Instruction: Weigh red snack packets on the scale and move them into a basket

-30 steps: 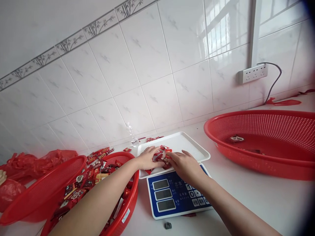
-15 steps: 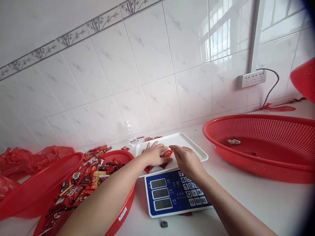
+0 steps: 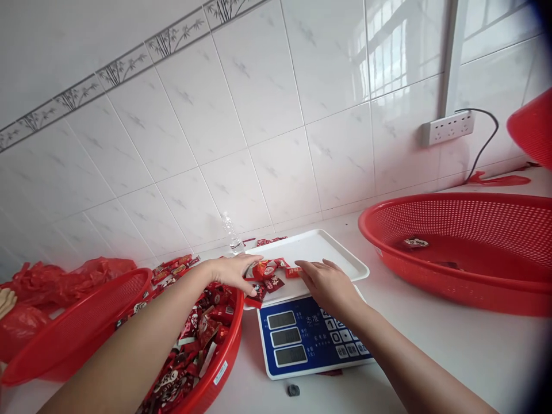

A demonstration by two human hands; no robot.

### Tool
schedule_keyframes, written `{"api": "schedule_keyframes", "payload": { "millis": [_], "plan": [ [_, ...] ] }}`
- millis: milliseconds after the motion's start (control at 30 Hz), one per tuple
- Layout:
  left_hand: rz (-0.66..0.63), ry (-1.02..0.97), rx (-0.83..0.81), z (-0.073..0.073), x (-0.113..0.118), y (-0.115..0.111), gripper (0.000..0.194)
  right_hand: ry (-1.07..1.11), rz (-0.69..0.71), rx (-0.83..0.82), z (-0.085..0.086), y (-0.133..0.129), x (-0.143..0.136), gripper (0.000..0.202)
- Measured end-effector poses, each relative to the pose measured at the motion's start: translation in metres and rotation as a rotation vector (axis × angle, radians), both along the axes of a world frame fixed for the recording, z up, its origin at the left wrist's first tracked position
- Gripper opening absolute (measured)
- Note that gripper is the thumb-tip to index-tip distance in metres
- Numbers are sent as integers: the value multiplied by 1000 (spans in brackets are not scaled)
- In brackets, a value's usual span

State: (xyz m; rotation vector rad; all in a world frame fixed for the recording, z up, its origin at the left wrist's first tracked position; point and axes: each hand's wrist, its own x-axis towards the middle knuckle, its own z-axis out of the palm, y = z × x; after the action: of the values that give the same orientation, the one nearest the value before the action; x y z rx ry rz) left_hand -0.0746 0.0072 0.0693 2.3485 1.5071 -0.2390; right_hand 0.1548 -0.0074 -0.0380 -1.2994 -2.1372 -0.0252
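Note:
My left hand [image 3: 233,271] is over the left edge of the white scale tray [image 3: 340,253], thumb and fingers spread. Beside its fingers lie several small red and dark-red snack packets [image 3: 272,283], some touching its thumb. My right hand [image 3: 330,280] reaches over the tray's front with fingers stretched out. Its fingertips are at a small orange-red packet [image 3: 294,272]; whether they touch it I cannot tell. Below the tray is the scale's blue panel [image 3: 317,319] with displays and keys, partly hidden by my right hand and wrist. Under my left forearm, a red basket [image 3: 235,339] holds many packets.
A large red basket [image 3: 431,287] with a few packets stands at right. Another red basket [image 3: 81,322] and red plastic bags [image 3: 86,273] are at left, near another person's hand [image 3: 6,302]. A clear bottle [image 3: 233,236] stands by the wall. A small dark object [image 3: 293,390] lies before the scale.
My left hand has moved left from the tray's middle to its left edge and spread its fingers. Packets are now bunched at the tray's left. Another person's hand has appeared at far left.

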Motion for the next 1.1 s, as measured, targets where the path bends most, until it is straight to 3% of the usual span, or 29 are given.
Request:
{"api": "schedule_keyframes", "payload": {
  "millis": [133,300,400,600,733,900,1100],
  "plan": [
    [18,60,-28,-5,-9,-2,99,-18,74,12,-1,-2,-4,31],
    [58,-9,57,-21,0,3,85,-12,191,39,2,-6,-4,29],
    [82,-53,105,-21,6,4,74,28,157,42,5,-7,-2,30],
    [-14,-177,113,-19,22,7,70,120,20,47,3,-3,2,31],
    [72,-196,252,-41,44,12,69,219,33,37,3,-1,3,31],
    [272,-102,321,-72,70,17,60,249,45,21,1,-1,4,30],
    [214,-107,450,-80,71,15,46,201,16,-20,2,-1,3,29]
  ]
}}
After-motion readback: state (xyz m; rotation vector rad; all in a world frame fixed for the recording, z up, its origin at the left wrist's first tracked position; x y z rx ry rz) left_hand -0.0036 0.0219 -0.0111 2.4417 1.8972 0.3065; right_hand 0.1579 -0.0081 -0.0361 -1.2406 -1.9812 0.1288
